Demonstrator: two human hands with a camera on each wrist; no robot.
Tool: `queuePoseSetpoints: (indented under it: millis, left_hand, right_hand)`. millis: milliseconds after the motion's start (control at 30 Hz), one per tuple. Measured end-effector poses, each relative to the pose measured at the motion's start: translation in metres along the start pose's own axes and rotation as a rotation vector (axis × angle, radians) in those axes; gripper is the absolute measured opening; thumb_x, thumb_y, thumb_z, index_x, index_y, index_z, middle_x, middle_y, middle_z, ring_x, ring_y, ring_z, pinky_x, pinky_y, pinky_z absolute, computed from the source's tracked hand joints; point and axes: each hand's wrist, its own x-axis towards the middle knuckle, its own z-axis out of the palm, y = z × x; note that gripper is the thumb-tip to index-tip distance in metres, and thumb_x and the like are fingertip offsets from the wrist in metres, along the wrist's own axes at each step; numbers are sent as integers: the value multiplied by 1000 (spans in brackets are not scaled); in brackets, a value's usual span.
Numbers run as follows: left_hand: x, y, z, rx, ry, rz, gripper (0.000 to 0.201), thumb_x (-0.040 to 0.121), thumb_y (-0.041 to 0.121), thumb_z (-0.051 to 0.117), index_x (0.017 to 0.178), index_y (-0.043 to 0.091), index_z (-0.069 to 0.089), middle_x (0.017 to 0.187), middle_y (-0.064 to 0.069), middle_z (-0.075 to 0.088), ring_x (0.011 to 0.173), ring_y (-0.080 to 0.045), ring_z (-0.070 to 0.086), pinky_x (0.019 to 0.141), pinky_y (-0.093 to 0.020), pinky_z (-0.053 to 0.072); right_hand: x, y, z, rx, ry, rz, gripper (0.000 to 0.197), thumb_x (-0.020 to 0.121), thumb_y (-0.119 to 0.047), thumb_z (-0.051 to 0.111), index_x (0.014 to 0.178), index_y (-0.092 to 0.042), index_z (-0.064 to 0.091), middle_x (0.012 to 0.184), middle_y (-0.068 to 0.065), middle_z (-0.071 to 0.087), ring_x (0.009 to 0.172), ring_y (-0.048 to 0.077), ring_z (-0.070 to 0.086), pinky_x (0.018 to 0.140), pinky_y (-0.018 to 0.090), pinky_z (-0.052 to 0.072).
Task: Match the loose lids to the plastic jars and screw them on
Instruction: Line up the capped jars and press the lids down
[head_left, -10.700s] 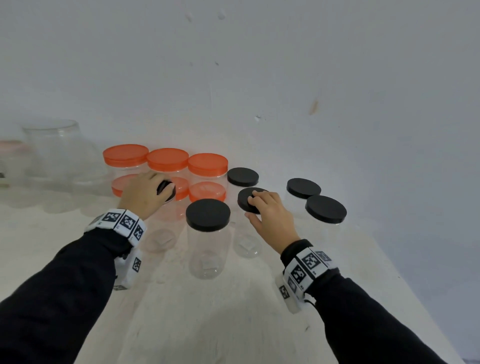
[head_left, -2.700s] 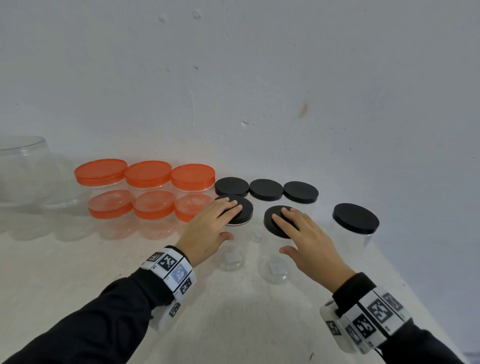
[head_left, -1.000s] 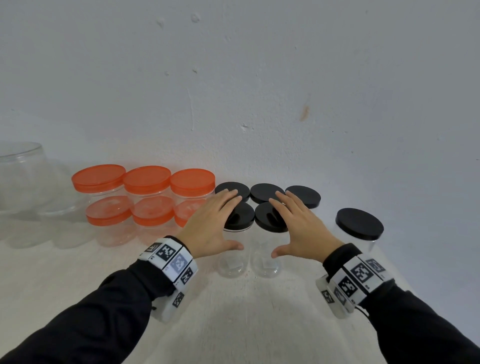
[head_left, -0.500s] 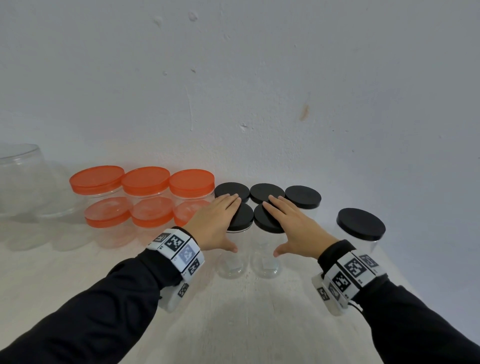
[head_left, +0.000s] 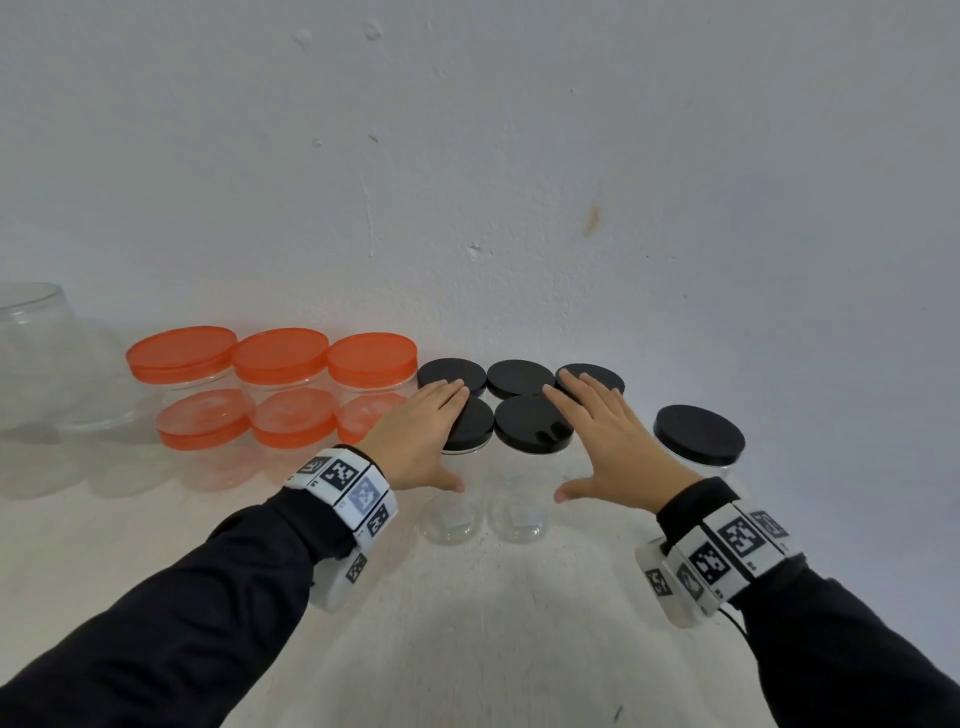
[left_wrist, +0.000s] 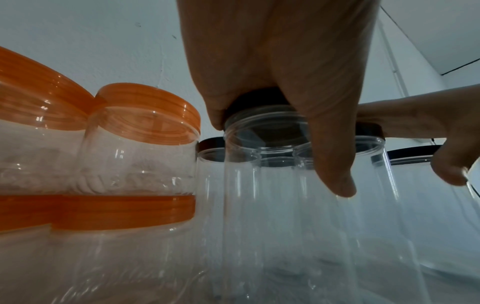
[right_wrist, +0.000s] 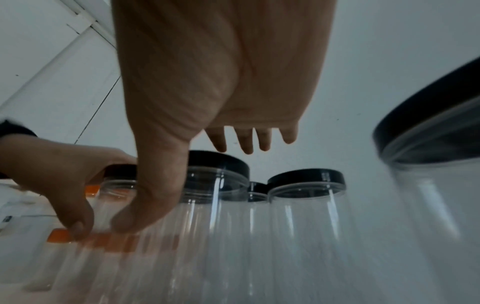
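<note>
Five narrow clear jars with black lids stand packed in two rows by the wall. My left hand (head_left: 423, 434) lies flat on the front left jar's lid (head_left: 475, 426), its thumb down the jar's side (left_wrist: 259, 185). My right hand (head_left: 602, 441) hovers with straight fingers beside the front right jar's lid (head_left: 527, 423), its fingertips over the back right lid (head_left: 605, 376), and holds nothing. In the right wrist view the right hand's palm (right_wrist: 221, 72) is above the lids and clear of them. A wider black-lidded jar (head_left: 698, 434) stands apart at the right.
Several clear jars with orange lids (head_left: 280, 353) stand in two rows left of the black ones, against the wall. A large clear container (head_left: 31, 353) sits at the far left. The white table (head_left: 467, 623) ends near the right arm.
My right hand has slid right and lifted off the front right lid, which now shows almost whole. The left hand stays on its lid. The two front jars stand pressed together.
</note>
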Motion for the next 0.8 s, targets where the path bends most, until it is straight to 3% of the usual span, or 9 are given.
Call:
queuePoseSetpoints:
  millis: [133, 233, 333, 400, 533, 700, 800]
  left_hand:
    - [-1, -1, 0, -13, 0, -2, 113, 70, 52, 73, 149, 10, 2, 157, -3, 2, 144, -18, 2, 115, -28, 9]
    - [-2, -1, 1, -28, -3, -1, 114, 70, 53, 73, 149, 10, 2, 157, -2, 1, 144, -18, 1, 115, -28, 9]
    - [-1, -1, 1, -42, 4, -4, 114, 68, 52, 74, 149, 10, 5, 157, -2, 3, 144, -17, 3, 114, -28, 11]
    - [0, 0, 1, -44, 8, -6, 114, 67, 52, 75, 148, 10, 6, 157, -2, 4, 144, -17, 4, 114, -30, 14]
    - [-1, 0, 1, -55, 5, -11, 114, 68, 51, 75, 149, 11, 6, 157, 0, 4, 144, -16, 4, 114, -30, 15]
    - [-1, 0, 1, -62, 9, -9, 114, 68, 51, 75, 149, 12, 5, 157, 0, 3, 144, -16, 4, 114, -29, 15]
    - [-1, 0, 1, -69, 12, -12, 113, 68, 51, 75, 149, 12, 5, 157, 1, 3, 143, -15, 3, 114, -30, 16]
  right_hand:
    - [-26, 23, -4, -22, 142, 166, 82, 83, -48, 62, 147, -16, 22, 156, 10, 11, 144, 30, 4, 118, 46, 9]
    - [-46, 44, -3, -39, 236, 369, 69, 78, -44, 69, 135, -11, 45, 151, 18, 24, 139, 43, 14, 111, 55, 17]
    - [-59, 57, 0, -3, 168, 576, 68, 82, -46, 65, 137, -15, 41, 151, 17, 18, 137, 44, 13, 109, 53, 19]
    - [-64, 60, 4, 128, 152, 645, 64, 86, -41, 61, 139, -14, 37, 150, 17, 18, 133, 43, 22, 107, 49, 27]
    - [-63, 56, 8, 339, 193, 577, 62, 86, -33, 63, 139, -14, 37, 145, 12, 23, 121, 37, 43, 102, 40, 39]
    - [-54, 38, 10, 434, 218, 424, 61, 83, -29, 68, 137, -17, 41, 141, 6, 29, 122, 24, 42, 99, 20, 30]
    - [-48, 31, 12, 462, 214, 367, 61, 83, -28, 68, 137, -19, 41, 142, 4, 28, 123, 20, 41, 96, 15, 27]
